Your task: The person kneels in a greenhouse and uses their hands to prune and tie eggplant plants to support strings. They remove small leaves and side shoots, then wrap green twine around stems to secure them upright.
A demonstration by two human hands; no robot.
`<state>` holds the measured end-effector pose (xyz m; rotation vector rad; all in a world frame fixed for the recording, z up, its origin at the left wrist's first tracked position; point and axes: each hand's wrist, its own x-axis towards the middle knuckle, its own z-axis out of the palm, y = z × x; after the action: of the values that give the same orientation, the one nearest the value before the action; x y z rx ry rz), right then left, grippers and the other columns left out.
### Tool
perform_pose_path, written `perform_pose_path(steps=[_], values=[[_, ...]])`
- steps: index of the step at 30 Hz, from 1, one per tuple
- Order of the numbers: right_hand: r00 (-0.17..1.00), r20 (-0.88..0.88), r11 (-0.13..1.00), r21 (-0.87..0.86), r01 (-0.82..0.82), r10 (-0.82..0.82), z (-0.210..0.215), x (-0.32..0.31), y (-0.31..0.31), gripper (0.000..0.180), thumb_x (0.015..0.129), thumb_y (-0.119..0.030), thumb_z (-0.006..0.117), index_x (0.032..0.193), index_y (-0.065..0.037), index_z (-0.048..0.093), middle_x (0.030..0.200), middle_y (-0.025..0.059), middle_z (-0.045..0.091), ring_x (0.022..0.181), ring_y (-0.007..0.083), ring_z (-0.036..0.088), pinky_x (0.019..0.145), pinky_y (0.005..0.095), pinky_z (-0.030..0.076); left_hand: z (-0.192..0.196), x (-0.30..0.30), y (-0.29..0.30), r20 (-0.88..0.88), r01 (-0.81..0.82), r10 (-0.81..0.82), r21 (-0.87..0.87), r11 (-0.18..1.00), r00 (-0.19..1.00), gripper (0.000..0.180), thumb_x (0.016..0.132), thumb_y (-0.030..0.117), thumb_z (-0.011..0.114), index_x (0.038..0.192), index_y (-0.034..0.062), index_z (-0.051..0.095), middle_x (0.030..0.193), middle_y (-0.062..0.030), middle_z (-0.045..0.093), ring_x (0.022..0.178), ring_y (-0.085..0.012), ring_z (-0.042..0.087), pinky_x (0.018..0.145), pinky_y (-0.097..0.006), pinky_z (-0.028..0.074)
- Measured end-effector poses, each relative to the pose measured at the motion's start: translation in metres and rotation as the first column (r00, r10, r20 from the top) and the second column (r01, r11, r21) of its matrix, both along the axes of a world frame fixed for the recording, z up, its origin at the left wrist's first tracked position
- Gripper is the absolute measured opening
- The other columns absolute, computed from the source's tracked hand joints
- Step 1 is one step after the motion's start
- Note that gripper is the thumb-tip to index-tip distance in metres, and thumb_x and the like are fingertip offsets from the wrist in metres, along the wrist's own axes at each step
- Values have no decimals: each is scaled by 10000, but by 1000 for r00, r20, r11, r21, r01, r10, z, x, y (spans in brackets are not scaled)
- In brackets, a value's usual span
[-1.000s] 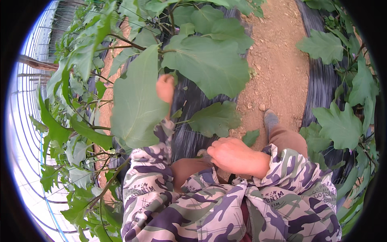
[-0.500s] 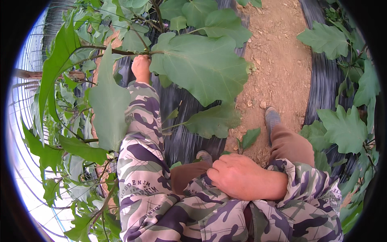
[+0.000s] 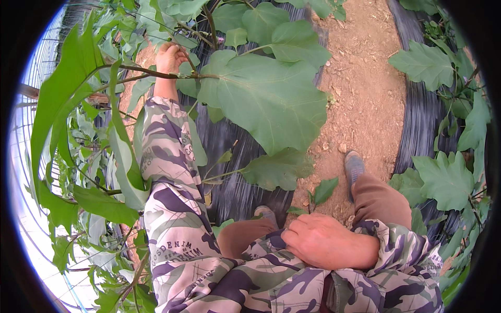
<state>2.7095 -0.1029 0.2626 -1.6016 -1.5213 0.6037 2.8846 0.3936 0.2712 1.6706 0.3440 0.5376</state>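
Observation:
My left hand (image 3: 170,58) reaches far forward among the stems of a leafy plant that looks like an eggplant. Its fingers are curled together beside a thin upright stem (image 3: 189,58); whatever they pinch is too small to make out. A dark side branch (image 3: 151,72) crosses over my left wrist, and a broad green leaf (image 3: 266,99) spreads to the right of it. My right hand (image 3: 331,242) rests low in front of my camouflage jacket, back upward and fingers curled under. Anything inside that hand is hidden.
Black plastic mulch (image 3: 237,146) covers the bed under the plant. A bare soil path (image 3: 360,78) runs to the right, with my shoe (image 3: 355,169) on it. Another mulched row with lobed leaves (image 3: 443,169) lies beyond. Large leaves (image 3: 65,99) crowd my left arm.
My left hand has moved forward and a little left, past the side branch that now lies across its wrist. The leaf beside that forearm has turned edge-on. My right hand has shifted slightly right and down.

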Motion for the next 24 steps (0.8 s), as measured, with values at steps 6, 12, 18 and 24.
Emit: perform_pose_path(steps=[6, 12, 18, 24], values=[[998, 16, 998, -30, 57, -56, 0, 13, 19, 141, 651, -89, 561, 773, -24, 533, 749, 103, 529, 732, 257, 545, 675, 338, 441, 2, 56, -1, -153, 192, -155, 264, 945, 976, 310, 837, 172, 573, 1126, 60, 566, 883, -36, 609, 658, -148, 545, 558, -259, 467], [996, 31, 996, -8, 89, -89, -5, 13, 17, 137, 655, -93, 553, 775, -29, 534, 749, 100, 528, 729, 252, 545, 668, 332, 444, -1, 56, -2, -433, 307, 0, 638, 706, 901, 248, 763, 217, 660, 951, 56, 662, 820, -4, 621, 664, -96, 521, 578, -231, 433], [994, 49, 995, -3, 97, -97, -7, 10, 12, 140, 647, -95, 559, 770, -31, 538, 750, 99, 530, 721, 248, 545, 661, 326, 447, -11, 59, 19, -243, 187, -72, 490, 851, 967, 209, 769, 145, 609, 925, 6, 611, 837, -59, 613, 725, -169, 585, 631, -252, 473], [992, 90, 996, 17, 87, -89, -11, 6, 0, 134, 675, -126, 589, 757, -32, 541, 735, 104, 541, 720, 254, 549, 649, 339, 452, -31, -6, 45, 352, -308, 332, -123, 943, 875, 51, 759, 41, 498, 751, 2, 529, 692, -97, 527, 597, -202, 549, 517, -328, 480]])
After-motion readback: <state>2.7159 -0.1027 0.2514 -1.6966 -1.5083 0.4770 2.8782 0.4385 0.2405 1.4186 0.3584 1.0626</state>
